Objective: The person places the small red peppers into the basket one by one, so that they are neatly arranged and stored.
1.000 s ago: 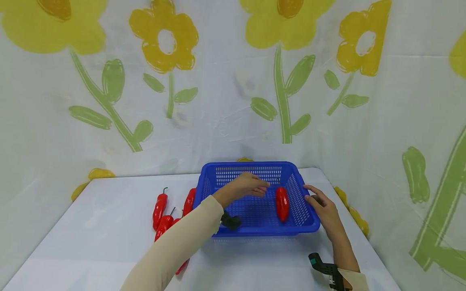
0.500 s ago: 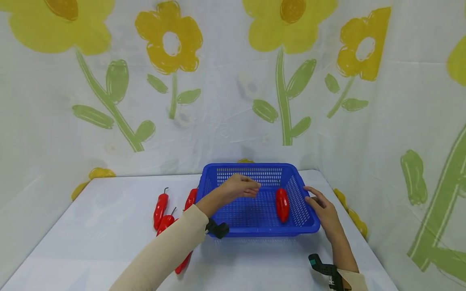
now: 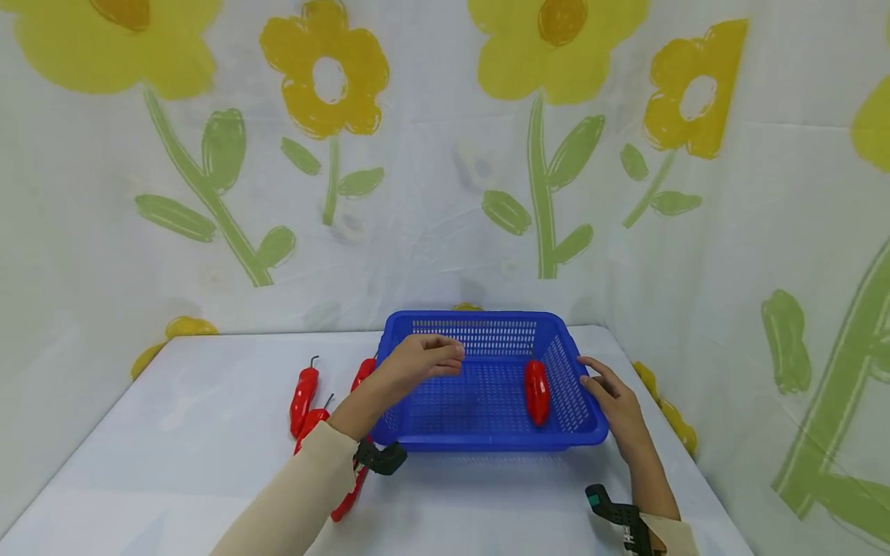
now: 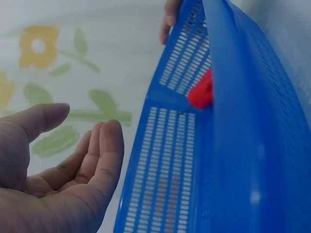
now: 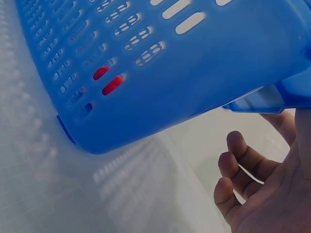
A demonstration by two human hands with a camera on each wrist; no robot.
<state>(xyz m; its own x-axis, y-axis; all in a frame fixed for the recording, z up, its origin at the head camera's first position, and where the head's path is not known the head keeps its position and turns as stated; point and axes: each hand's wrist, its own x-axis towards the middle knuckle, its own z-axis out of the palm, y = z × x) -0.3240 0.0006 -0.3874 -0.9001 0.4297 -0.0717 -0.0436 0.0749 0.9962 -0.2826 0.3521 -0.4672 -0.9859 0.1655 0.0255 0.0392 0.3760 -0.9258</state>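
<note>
My left hand (image 3: 424, 361) hovers over the left part of a blue plastic basket (image 3: 487, 442), holding nothing. In the left wrist view, the thumb and loosely bent fingers of this left hand (image 4: 73, 179) stand apart beside the basket wall (image 4: 160, 170). At the basket's right rim, the thumb and index finger of my right hand (image 3: 619, 401) touch the edge. The right wrist view has the other fingers (image 5: 243, 170) loosely bent below the rim. One red chili pepper (image 3: 537, 392) lies inside the basket, near its right wall.
Left of the basket, several red chili peppers lie on the white table (image 3: 174, 432), among them a pepper with a dark stem (image 3: 304, 398). My left forearm (image 3: 299, 486) partly covers them. A flower-printed cloth (image 3: 431, 193) hangs behind the table.
My left hand has moved left over the basket, away from the pepper inside, and the left forearm has shifted with it. The right hand stays at the right rim.
</note>
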